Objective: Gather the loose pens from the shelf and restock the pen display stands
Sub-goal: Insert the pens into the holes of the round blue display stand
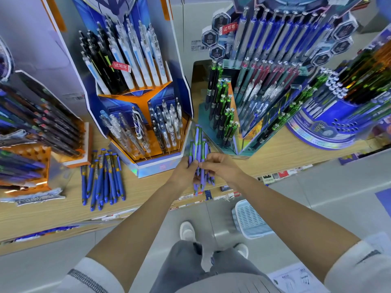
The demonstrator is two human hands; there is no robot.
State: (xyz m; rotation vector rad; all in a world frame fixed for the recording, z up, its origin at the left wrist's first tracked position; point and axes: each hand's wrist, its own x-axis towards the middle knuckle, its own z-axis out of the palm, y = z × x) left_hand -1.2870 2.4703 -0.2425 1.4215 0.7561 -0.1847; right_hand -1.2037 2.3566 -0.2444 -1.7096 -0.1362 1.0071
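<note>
Your left hand (186, 168) curls round a bundle of slim purple pens (198, 148) with green clips, upright over the front of the wood-grain shelf (148, 192), and your right hand (220, 166) pinches the same bundle with bent fingers. To their left, loose blue pens (103, 176) with gold bands lie heaped on the shelf. Behind stand a glossy blue-and-orange card stand (137, 98) and a teal stand (239, 127); a red tag (121, 65) reads 试写笔.

Bright even light, fisheye-warped, blurred edges
</note>
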